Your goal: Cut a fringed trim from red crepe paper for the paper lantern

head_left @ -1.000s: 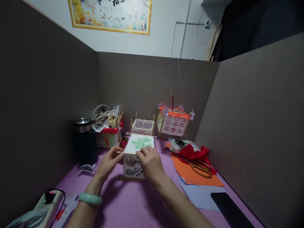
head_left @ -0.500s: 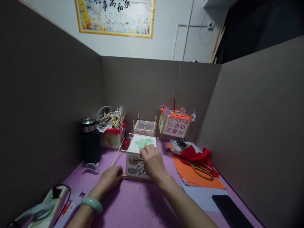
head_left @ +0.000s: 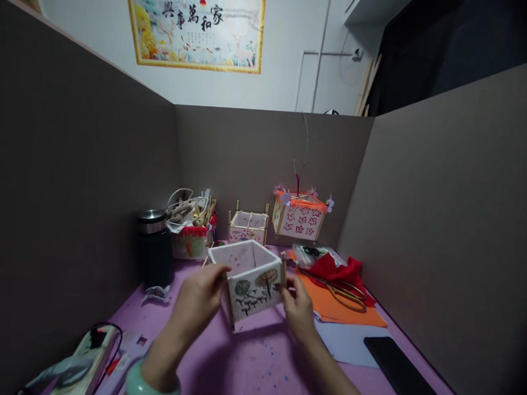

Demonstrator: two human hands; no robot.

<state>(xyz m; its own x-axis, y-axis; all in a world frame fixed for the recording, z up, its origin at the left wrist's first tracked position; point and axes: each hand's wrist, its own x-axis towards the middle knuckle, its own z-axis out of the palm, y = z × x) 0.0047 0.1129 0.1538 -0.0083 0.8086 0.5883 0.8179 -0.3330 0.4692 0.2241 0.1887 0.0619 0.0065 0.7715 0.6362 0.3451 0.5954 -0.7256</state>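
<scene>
The left hand [head_left: 202,296] is closed by its fingers on the near left corner of a white box [head_left: 255,295], and its thumb is hidden in part by the blur. The right hand [head_left: 300,308] pinches the right corner, where a thin wooden stick [head_left: 283,270] stands; its fingertips behind this corner cannot be seen well. The box is tilted, near the centre of the frame, with its open top upward and drawn trees on the front side. Its far lower part is hidden.

On the left wrist there is a pale green bangle [head_left: 151,383], cut off by the lower edge. Behind the box, a smaller frame box [head_left: 248,234] is partly covered. To its right there is a lantern [head_left: 301,222] with orange fringe, and to its left a filled container [head_left: 191,247], near a dark flask [head_left: 155,254].

At the right, gold-handled scissors [head_left: 350,297] and red cloth [head_left: 336,275] lie on orange sheets [head_left: 346,315]. A black flat object [head_left: 398,366] is cut off at lower right, and a power strip [head_left: 82,361] at lower left.
</scene>
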